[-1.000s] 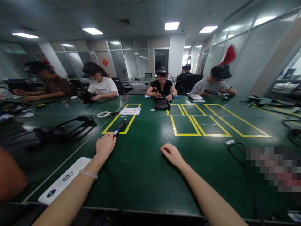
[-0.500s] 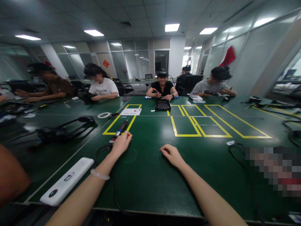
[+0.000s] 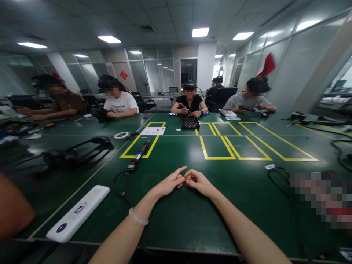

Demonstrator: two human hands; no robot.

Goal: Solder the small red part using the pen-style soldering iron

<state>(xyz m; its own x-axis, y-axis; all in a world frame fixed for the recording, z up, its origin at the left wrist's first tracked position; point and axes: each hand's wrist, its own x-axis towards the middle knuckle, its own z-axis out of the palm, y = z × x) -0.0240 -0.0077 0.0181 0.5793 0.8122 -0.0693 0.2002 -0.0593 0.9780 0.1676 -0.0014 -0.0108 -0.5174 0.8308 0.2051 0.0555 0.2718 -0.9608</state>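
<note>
My hands meet above the green table (image 3: pixel 170 220). A small red piece (image 3: pixel 185 179) shows between their fingertips, too small to identify. My right hand (image 3: pixel 200 182) is closed, thumb and fingers pinched on this piece. My left hand (image 3: pixel 171 182) touches or nearly touches it with the thumb; its index finger is stretched out and apart, while the other fingers are partly hidden. Beyond my left hand lies a corded electric screwdriver (image 3: pixel 139 156), partly within a yellow tape rectangle, with no hand on it.
A white power bank-like device (image 3: pixel 79 212) lies at left, near black headgear (image 3: pixel 74 152). White paper (image 3: pixel 153 131) and a coiled white cable (image 3: pixel 121 135) lie farther back. Across the table, a person handles a tool behind a black tray (image 3: pixel 190 123). Black cable (image 3: pixel 277 179) lies right.
My left hand has left the electric screwdriver and moved right to meet my right hand. The red piece now shows between the fingertips. My right hand has barely moved.
</note>
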